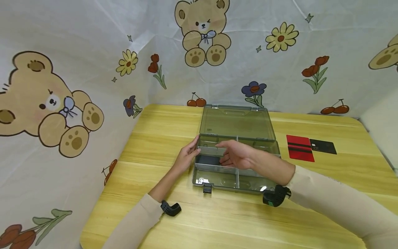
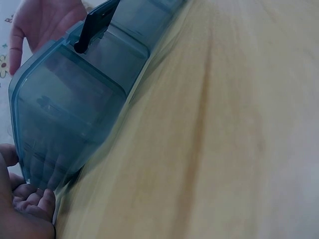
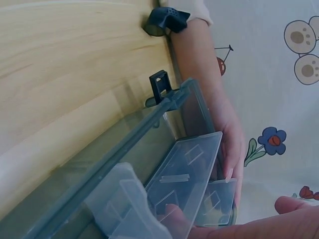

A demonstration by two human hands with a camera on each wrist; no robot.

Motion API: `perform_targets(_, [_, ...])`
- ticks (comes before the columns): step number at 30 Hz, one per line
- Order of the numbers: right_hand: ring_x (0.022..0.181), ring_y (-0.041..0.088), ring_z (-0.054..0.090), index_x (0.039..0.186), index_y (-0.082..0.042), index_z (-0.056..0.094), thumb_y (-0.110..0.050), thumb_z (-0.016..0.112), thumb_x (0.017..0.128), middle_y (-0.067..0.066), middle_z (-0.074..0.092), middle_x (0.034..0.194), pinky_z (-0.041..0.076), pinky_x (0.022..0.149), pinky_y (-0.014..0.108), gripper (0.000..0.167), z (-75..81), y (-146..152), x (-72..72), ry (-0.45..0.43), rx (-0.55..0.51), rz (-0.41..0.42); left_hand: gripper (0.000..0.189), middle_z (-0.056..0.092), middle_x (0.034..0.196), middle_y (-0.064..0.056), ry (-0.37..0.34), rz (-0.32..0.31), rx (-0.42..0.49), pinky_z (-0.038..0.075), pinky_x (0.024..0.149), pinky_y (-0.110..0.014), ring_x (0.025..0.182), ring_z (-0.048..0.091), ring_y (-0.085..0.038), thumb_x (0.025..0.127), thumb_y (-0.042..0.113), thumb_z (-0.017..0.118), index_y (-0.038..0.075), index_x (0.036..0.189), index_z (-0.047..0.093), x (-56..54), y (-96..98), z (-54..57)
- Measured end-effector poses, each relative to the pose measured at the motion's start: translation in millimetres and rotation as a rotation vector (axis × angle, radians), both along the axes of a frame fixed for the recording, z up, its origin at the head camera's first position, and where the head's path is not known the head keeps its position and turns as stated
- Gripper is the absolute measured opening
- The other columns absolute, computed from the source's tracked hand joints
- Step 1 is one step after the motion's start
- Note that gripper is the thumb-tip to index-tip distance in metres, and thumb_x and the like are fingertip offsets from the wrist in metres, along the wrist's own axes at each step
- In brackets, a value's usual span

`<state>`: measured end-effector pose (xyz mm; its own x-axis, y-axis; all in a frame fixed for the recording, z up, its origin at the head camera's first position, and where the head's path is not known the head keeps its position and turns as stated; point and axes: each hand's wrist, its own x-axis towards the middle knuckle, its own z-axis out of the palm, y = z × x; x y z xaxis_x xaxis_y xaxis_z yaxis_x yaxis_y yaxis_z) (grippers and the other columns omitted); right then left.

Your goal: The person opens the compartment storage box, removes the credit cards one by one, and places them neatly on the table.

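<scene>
A see-through grey-green compartment box (image 1: pixel 237 186) lies on the table with its lid (image 1: pixel 236 121) folded back. My left hand (image 1: pixel 185 156) grips its left wall, thumb over the rim and fingers along the outside. A dark flat rectangle (image 1: pixel 206 159) lies in the middle-left compartment. Over that compartment hangs my right hand (image 1: pixel 237 155), its fingertips reaching down to the rectangle's right end. Its thumb stands apart from the fingers, and I see nothing pinched between them. Clear dividers (image 3: pixel 184 172) stand beside the right hand in the right wrist view.
Right of the box lie a red card-like piece with black stripes (image 1: pixel 300 148) and a black card (image 1: pixel 323 146). A latch (image 1: pixel 207 188) sticks out at the box's front edge. Patterned cloth (image 1: pixel 236 76) stands behind the wooden table (image 1: pixel 233 218) and along its left side.
</scene>
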<state>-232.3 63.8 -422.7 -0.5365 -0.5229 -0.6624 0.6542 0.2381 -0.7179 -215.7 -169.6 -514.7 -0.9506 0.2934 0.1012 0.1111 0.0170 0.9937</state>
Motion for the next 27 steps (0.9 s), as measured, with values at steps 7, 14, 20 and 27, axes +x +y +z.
perform_targets(7, [0.147,0.054,0.017,0.156,0.012,0.007,-0.029,0.043,0.105,0.043,0.015,0.157,0.021,0.124,0.052,0.075,-1.7,2,2.5,0.008,0.002,-0.036,0.057,0.016,0.166,-0.019,0.008,0.007,-0.005,0.023,0.121,-0.027,0.153,0.019,-0.025,0.106,0.001,0.048,-0.006,0.156,0.022,1.0,0.9,0.0])
perform_targets(14, [0.144,0.054,0.023,0.152,0.016,0.017,-0.018,0.047,0.102,0.042,0.019,0.155,0.024,0.123,0.052,0.067,-4.8,1,6.6,0.034,-0.011,-0.083,0.057,0.017,0.166,-0.020,0.008,0.020,-0.006,0.023,0.122,-0.031,0.153,0.019,-0.028,0.106,0.001,0.049,-0.007,0.156,0.023,1.4,0.7,-0.7])
perform_targets(20, [0.141,0.051,0.031,0.148,0.018,0.021,-0.015,0.047,0.102,0.039,0.026,0.151,0.029,0.122,0.050,0.063,-8.0,1,6.8,0.027,-0.025,-0.140,0.058,0.017,0.166,-0.020,0.008,0.024,-0.003,0.024,0.121,-0.031,0.153,0.019,-0.030,0.105,0.001,0.050,-0.008,0.156,0.023,1.0,1.1,-1.5])
perform_targets(27, [0.131,0.045,0.047,0.138,0.012,0.036,-0.014,0.045,0.105,0.034,0.037,0.143,0.040,0.115,0.047,0.043,-10.2,5,6.3,0.058,-0.048,-0.118,0.057,0.016,0.166,-0.019,0.010,0.012,0.000,0.022,0.121,-0.032,0.153,0.018,-0.030,0.106,0.002,0.049,-0.007,0.156,0.023,1.1,0.7,-1.9])
